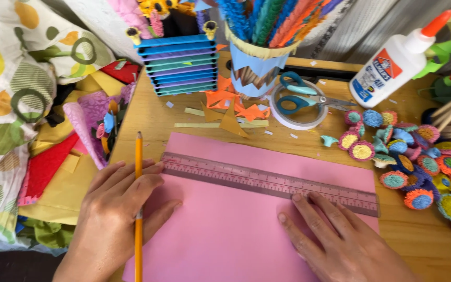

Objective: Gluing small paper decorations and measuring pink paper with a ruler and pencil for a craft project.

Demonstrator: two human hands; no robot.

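A pink paper sheet (pixel 225 230) lies on the wooden table (pixel 147 115). A clear plastic ruler (pixel 267 180) rests slantwise across the sheet's upper part. My left hand (pixel 118 209) lies flat on the sheet's left edge, fingertips touching the ruler's left end, with an orange pencil (pixel 138 156) tucked between its fingers and pointing away from me. My right hand (pixel 335 235) presses flat on the sheet, its fingertips against the ruler's lower edge near the right end.
Teal-handled scissors (pixel 301 96) lie on a tape roll (pixel 298 112). A white glue bottle (pixel 398 60) stands at the back right. Several colourful paper rosettes (pixel 413 167) are piled on the right. A paper cup of rolled strips (pixel 257 62), a stacked blue box (pixel 178 65) and orange scraps (pixel 230 112) sit behind.
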